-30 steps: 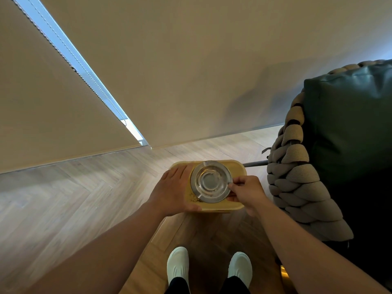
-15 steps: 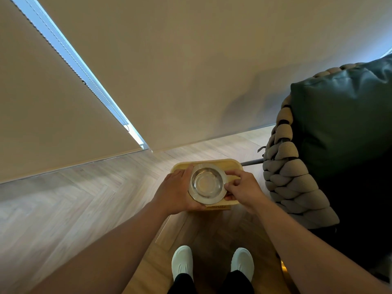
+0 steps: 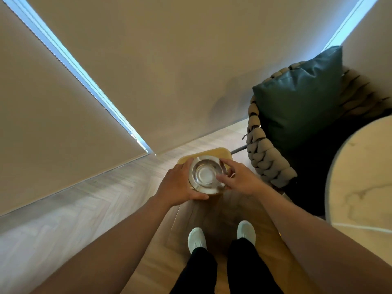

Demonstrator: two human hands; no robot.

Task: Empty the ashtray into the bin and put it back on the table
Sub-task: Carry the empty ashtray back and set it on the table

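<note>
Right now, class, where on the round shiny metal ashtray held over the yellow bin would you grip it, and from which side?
Take the round shiny metal ashtray by its wide flat rim, coming from the left, where the left hand already wraps it. The bowl dips in the middle, so the flared edge offers the only firm grip. The right hand merely touches the opposite rim above the yellow bin.

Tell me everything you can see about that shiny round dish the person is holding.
The ashtray is a round dish of what looks like polished metal, with a broad sloping rim and a flat, pale centre. Its bowl faces up toward the camera, and no ash shows in it. It is held over the yellow bin on the wooden floor. The left hand grips its left edge, thumb beneath the near rim. The right hand touches its right side, fingers spread over the rim.
</note>
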